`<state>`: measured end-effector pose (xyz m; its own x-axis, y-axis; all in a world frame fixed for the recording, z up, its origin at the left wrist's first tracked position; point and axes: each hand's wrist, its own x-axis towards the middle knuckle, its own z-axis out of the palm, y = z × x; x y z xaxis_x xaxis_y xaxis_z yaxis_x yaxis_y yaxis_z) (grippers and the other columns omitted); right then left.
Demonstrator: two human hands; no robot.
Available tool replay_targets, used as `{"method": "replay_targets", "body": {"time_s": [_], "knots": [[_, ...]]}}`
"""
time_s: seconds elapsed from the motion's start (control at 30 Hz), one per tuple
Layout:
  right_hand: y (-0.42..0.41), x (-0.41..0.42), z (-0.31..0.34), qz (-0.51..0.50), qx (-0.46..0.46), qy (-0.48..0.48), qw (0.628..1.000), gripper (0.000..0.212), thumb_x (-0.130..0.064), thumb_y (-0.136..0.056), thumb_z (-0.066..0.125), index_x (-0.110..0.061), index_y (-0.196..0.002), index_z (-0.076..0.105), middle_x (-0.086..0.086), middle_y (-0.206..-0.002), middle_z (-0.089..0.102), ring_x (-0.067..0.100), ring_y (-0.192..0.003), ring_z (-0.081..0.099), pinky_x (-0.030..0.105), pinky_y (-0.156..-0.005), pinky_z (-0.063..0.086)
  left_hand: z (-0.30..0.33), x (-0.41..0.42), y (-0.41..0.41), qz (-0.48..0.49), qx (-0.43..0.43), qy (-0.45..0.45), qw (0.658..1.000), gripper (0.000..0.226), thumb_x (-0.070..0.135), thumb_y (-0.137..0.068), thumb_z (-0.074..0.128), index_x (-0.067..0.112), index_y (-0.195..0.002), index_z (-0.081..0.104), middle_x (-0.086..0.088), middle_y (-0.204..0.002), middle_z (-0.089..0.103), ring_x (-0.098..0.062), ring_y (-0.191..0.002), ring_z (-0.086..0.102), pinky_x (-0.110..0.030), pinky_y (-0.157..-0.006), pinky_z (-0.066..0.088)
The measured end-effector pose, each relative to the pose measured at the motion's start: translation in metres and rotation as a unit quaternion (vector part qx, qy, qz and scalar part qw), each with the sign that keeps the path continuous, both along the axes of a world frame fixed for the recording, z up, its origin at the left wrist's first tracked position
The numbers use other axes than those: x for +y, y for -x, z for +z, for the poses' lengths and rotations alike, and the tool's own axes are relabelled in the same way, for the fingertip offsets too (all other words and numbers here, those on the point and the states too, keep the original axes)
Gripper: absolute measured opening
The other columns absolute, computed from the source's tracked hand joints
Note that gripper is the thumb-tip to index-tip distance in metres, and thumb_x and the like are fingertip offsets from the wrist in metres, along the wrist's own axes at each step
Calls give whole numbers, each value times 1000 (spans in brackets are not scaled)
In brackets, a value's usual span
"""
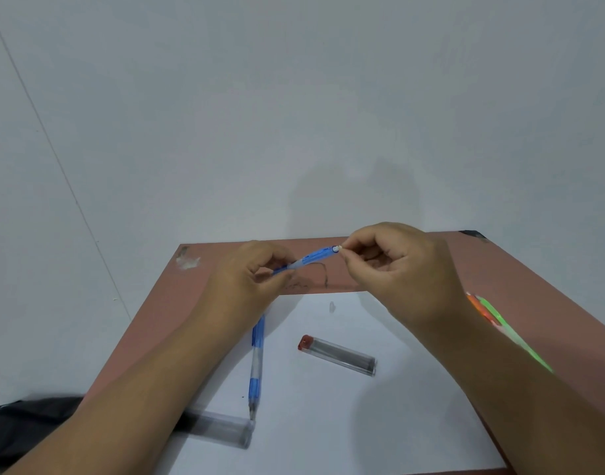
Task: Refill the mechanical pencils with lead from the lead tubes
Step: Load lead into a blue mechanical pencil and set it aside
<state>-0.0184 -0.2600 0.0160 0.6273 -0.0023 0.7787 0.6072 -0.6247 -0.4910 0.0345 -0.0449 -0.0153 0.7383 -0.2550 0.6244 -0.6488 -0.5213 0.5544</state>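
My left hand [251, 279] grips a blue mechanical pencil [313, 258] by its lower barrel, above the table's far part. Its top end points right, where my right hand [393, 265] pinches a small white eraser piece [341, 248] at the pencil's open end. A second blue pencil [256, 363] lies on the white sheet [345, 423], tip toward me. A clear lead tube with a red cap [337, 354] lies at the sheet's middle. Another clear tube [222, 430] lies at the near left, partly under my left forearm. A tiny clear cap [332, 307] rests on the sheet.
The sheet lies on a reddish-brown table [534, 286] against a pale wall. Orange and green pencils [493, 317] show behind my right forearm. A dark cloth-like object [26, 426] lies off the table's left edge.
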Motion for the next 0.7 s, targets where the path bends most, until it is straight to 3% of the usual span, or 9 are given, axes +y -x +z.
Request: {"method": "replay_targets", "body": {"time_s": [0.07,0.2,0.37,0.47,0.63,0.7], "knots": [[0,-1,0,-11,-14,36,999,17,4,-81,77,-13,-79,76,-5,-73,69,12,-70,64,20,-65,52,0,0,-1,3,2,-4,1000,23,16,-86,77,37,-90,69,23,-89,66,-3,-91,62,-13,-76,51],[-1,-4,3,-23,-23,131,991,14,2,-83,75,-11,-78,74,0,-70,66,18,-65,61,36,-60,52,-2,3,-4,29,5,-5,1000,16,15,-87,77,30,-91,73,16,-91,66,-7,-89,62,-26,-78,54],[-3,-10,3,3,82,184,980,11,-8,-95,67,-13,-88,74,-2,-81,67,18,-75,61,40,-70,51,2,5,-4,66,-48,-19,996,20,3,-84,78,21,-92,77,8,-87,65,-3,-85,56,-6,-77,39],[-6,-10,1,8,130,208,970,14,-12,-99,62,-16,-92,73,-6,-85,67,14,-80,59,34,-74,49,6,4,-1,93,-71,-42,992,20,1,-82,79,18,-94,78,3,-91,63,-15,-88,56,-1,-82,32],[-5,-6,-4,-10,159,75,984,17,-13,-92,71,-28,-87,74,-15,-77,67,7,-75,61,14,-65,45,8,4,2,101,-78,-52,991,20,0,-82,79,16,-94,78,-2,-91,65,-20,-90,57,0,-84,29],[-8,-4,-6,4,190,-15,982,20,-17,-91,75,-37,-94,72,-15,-81,70,7,-75,66,16,-71,53,7,5,0,103,-62,-36,992,18,1,-83,78,16,-94,78,0,-90,66,-20,-90,58,0,-84,30]]}}
